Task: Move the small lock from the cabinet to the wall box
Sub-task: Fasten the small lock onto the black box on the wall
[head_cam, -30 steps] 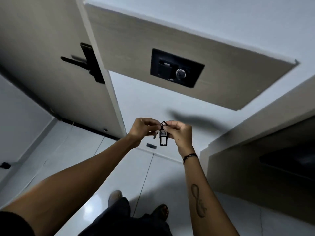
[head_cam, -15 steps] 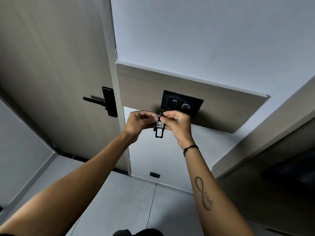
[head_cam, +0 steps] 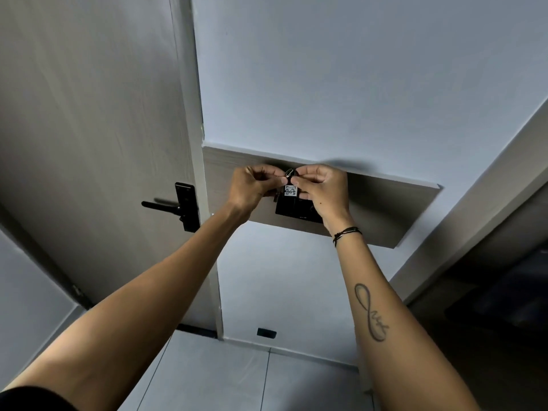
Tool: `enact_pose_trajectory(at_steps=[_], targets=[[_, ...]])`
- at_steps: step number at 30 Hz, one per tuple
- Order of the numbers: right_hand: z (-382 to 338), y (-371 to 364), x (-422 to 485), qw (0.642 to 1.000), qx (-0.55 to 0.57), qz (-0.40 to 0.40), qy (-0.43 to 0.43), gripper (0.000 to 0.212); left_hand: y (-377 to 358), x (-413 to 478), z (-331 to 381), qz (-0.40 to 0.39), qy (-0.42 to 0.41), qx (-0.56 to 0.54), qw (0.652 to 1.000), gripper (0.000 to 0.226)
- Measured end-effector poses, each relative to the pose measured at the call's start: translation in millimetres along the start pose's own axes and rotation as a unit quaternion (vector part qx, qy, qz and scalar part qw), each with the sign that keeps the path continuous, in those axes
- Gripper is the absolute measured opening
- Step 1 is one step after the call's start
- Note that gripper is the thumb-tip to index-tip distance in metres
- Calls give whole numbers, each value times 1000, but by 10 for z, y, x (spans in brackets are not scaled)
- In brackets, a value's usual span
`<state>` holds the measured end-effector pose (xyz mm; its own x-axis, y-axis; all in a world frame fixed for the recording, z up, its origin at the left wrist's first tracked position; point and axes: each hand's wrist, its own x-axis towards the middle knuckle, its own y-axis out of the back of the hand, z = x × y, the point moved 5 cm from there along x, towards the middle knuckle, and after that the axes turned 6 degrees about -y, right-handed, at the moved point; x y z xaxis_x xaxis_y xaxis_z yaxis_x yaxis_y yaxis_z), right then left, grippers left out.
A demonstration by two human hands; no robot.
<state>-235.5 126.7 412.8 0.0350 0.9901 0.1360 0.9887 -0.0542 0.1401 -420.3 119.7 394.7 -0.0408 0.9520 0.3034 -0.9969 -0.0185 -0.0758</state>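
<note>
Pinching from either side, the left hand [head_cam: 252,188] and right hand [head_cam: 321,189] meet with fingers [head_cam: 299,180] closed on the small lock [head_cam: 290,191], which hangs between them with its white label facing the camera and a metal ring at its top. Directly behind the fingers sits the black wall box [head_cam: 296,209], set into a pale wooden panel [head_cam: 385,209]; both hands cover most of it, so only its lower edge and left corner show, and whether the lock touches it cannot be told. Left of the fingers stands a door [head_cam: 89,143] with a black handle [head_cam: 175,206]. A dark wristband [head_cam: 347,232] circles the right wrist (a looping tattoo marks the forearm below). Low beneath the fingers, a small dark plate [head_cam: 267,333] sits at the foot of the wall, too small to identify.
</note>
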Motion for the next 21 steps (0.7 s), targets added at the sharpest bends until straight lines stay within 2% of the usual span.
enact_pose_trajectory(at_steps=[9, 16, 21], targets=[[-249, 162, 190, 999, -13, 26, 23, 17, -131, 300, 282, -11, -62, 57, 996, 17], [-250, 192, 189, 998, -38, 44, 31, 19, -152, 353, 261, -7, -77, 106, 991, 26], [-240, 224, 171, 996, -55, 56, 38, 19, -186, 349, 268, -13, -92, 140, 986, 23]])
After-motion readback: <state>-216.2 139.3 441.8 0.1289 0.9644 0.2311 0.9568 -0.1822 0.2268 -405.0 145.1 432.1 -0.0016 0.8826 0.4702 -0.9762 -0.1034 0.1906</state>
